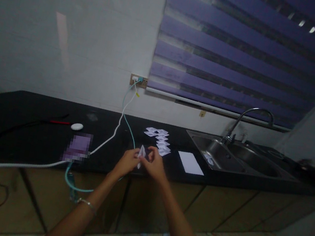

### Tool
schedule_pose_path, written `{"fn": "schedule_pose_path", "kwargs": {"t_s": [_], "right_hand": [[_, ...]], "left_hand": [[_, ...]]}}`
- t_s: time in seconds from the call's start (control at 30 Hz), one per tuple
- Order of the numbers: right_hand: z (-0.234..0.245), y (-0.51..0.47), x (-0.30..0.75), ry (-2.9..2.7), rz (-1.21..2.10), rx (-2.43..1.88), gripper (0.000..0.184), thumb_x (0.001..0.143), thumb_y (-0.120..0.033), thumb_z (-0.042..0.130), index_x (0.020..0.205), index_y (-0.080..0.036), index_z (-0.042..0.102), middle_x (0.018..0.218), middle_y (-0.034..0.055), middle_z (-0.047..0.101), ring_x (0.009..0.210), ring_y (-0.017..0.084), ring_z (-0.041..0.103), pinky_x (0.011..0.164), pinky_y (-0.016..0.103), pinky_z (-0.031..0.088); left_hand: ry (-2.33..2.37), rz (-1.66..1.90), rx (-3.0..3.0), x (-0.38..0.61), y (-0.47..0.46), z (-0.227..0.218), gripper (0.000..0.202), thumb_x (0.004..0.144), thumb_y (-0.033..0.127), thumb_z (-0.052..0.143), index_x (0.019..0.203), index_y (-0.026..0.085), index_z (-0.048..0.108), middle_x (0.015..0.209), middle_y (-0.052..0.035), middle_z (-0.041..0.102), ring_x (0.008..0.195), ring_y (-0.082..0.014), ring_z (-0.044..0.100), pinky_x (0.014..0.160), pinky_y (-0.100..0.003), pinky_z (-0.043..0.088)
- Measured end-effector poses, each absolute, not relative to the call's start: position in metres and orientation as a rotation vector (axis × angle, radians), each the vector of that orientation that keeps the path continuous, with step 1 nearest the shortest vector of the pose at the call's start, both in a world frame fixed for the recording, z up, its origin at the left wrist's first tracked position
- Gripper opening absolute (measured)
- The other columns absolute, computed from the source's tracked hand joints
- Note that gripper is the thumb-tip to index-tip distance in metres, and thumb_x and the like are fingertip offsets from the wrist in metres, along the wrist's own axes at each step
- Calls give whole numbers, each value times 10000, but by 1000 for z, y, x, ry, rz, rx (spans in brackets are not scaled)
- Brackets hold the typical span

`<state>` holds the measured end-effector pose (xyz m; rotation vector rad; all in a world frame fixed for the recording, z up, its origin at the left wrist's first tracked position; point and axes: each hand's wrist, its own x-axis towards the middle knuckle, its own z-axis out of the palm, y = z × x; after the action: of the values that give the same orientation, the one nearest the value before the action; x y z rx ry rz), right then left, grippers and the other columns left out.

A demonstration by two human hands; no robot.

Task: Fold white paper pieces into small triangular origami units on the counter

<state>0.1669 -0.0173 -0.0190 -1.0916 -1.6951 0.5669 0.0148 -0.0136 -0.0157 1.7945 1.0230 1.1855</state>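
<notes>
Between my two hands, just over the front edge of the black counter, is a small folded white paper boat (142, 152) with a pointed top. My left hand (129, 161) grips it from the left side, fingers closed on it. From the right, my right hand (153, 165) pinches the same paper with the thumb, its other fingers curled. Behind my hands lie several similar folded white paper boats (162, 138), lined up on the counter. To their right rests a flat stack of white paper sheets (190, 163).
A steel double sink (215, 154) with a curved faucet (237, 122) is at the right. White cable (117, 127) and teal cable run from the wall socket (138, 81) across the counter (33, 112). Left are a pixelated purple object (78, 147) and a white round disc (77, 126).
</notes>
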Motion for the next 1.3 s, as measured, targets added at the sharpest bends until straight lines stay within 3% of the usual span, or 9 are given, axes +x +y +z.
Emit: {"fn": "schedule_pose_path", "kwargs": {"t_s": [0.2, 0.37, 0.43, 0.53, 0.67, 0.83, 0.93, 1.13, 1.3], "right_hand": [[-20, -17, 169, -1673, 430, -1074, 234, 787, -173, 501, 998, -187, 599, 812, 29, 591, 720, 156, 528, 659, 259, 416], [-18, -19, 172, -1603, 384, -994, 211, 781, -144, 515, 888, -196, 689, 892, 66, 635, 849, 194, 565, 770, 310, 444], [-18, -19, 173, -1552, 382, -963, 220, 776, -139, 522, 872, -206, 708, 881, 63, 638, 843, 193, 575, 758, 305, 451], [-19, -20, 174, -1541, 396, -920, 228, 767, -138, 536, 862, -217, 728, 888, 61, 637, 841, 189, 584, 736, 296, 458], [-19, -21, 174, -1566, 438, -889, 258, 754, -124, 533, 875, -225, 738, 919, 64, 638, 875, 190, 587, 756, 302, 463], [-16, -20, 180, -1506, 690, -827, 284, 733, -156, 544, 957, -211, 710, 980, 64, 660, 910, 197, 605, 791, 314, 478], [-16, -15, 186, -1439, 898, -866, 290, 760, -242, 557, 1021, -205, 679, 962, 62, 676, 855, 197, 622, 704, 293, 492], [-26, -1, 188, -1552, 953, -913, 220, 722, -336, 679, 849, -160, 714, 810, 56, 696, 734, 182, 624, 687, 291, 481], [-28, 0, 191, -1492, 977, -880, 229, 678, -328, 725, 836, -163, 716, 802, 50, 697, 720, 179, 623, 694, 296, 479]], "left_hand": [[1151, 1274, 1667, 14, -10, -22, 390, 756, 315, 585, 1092, 118, 609, 659, -23, 652, 536, -140, 571, 519, -222, 407], [874, 1143, 1549, 12, -12, -9, 486, 743, 410, 627, 1132, 121, 592, 835, -59, 689, 748, -180, 622, 700, -278, 462], [827, 1099, 1528, 11, -16, 1, 444, 792, 478, 548, 1057, 136, 647, 904, -68, 690, 798, -193, 613, 753, -303, 460], [852, 1022, 1526, 11, -22, 12, 511, 855, 557, 401, 844, 140, 697, 808, -58, 693, 800, -202, 604, 806, -326, 447], [875, 1018, 1549, 11, -25, 12, 464, 813, 546, 502, 816, 128, 703, 836, -53, 701, 870, -216, 588, 870, -341, 421], [850, 967, 1607, 8, -22, 3, 430, 792, 511, 565, 860, 113, 711, 850, -76, 709, 813, -209, 609, 775, -305, 447], [854, 936, 1688, 8, -17, -3, 447, 789, 508, 574, 837, 87, 714, 780, -88, 709, 707, -195, 613, 678, -279, 447], [844, 872, 1792, 11, -17, -7, 479, 797, 529, 549, 797, 77, 708, 725, -68, 690, 632, -163, 581, 593, -237, 406], [766, 897, 1759, 10, -17, -8, 482, 835, 527, 492, 810, 92, 698, 763, -57, 684, 677, -164, 574, 657, -250, 414]]}}
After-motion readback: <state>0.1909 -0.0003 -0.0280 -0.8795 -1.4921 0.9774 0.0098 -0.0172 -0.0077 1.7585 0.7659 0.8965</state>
